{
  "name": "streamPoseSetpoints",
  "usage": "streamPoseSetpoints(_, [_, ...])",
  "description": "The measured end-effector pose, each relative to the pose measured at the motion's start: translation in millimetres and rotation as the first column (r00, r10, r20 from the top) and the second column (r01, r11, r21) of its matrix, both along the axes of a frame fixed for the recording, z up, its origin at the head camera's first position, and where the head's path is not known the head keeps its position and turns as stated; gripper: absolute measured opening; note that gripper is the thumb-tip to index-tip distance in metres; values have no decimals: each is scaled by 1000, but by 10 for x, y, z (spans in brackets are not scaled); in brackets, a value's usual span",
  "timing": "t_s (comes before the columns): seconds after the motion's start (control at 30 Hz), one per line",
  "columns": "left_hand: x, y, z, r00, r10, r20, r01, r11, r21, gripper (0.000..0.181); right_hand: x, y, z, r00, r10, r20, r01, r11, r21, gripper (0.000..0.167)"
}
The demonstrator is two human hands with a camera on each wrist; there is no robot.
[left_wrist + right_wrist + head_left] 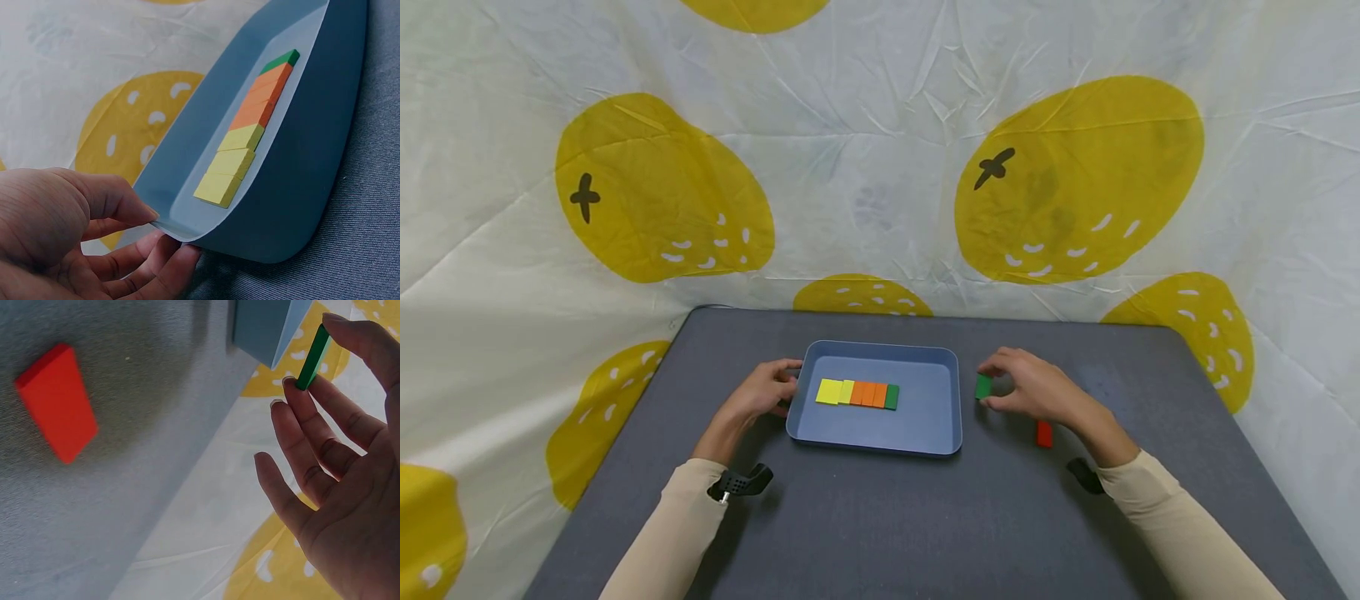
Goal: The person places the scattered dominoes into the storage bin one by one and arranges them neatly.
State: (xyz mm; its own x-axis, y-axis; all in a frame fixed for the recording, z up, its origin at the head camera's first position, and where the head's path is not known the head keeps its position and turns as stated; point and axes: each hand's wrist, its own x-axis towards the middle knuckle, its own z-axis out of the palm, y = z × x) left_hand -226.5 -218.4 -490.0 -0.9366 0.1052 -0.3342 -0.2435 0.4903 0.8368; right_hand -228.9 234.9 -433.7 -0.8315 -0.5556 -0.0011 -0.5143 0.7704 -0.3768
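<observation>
My left hand [762, 389] grips the left rim of a blue-grey tray [917, 425], thumb on top and fingers curled under the edge in the left wrist view. Inside the tray a row of flat tiles runs left to right: yellow tiles [829, 392], orange tiles [867, 394], then one green tile [891, 397] at the right end. Just right of the tray, my right hand [1026, 385] pinches another green tile [314, 357] by its ends between thumb and fingertips. A red tile [1044, 434] lies on the table below that hand.
The dark grey table [880, 525] extends around the tray. Behind it hangs a white cloth [865, 192] printed with yellow fruit shapes, reaching the table's far edge. A dark band [741, 482] is on the left wrist.
</observation>
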Motion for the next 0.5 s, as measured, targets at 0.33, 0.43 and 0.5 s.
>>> streamPoseSetpoints(0.33, [13, 2, 8, 1000, -7, -15, 7, 1000, 0, 55, -47, -152, 81, 1000, 24, 7, -24, 1000, -6, 43])
streamPoseSetpoints(0.43, [13, 4, 10, 1000, -3, -17, 3, 1000, 0, 55, -54, -197, 106, 999, 31, 5, -31, 1000, -2, 44])
streamPoseSetpoints(0.5, [10, 4, 10, 1000, 0, -18, 0, 1000, 0, 55, -52, -228, 127, 999, 33, 5, -33, 999, 4, 44])
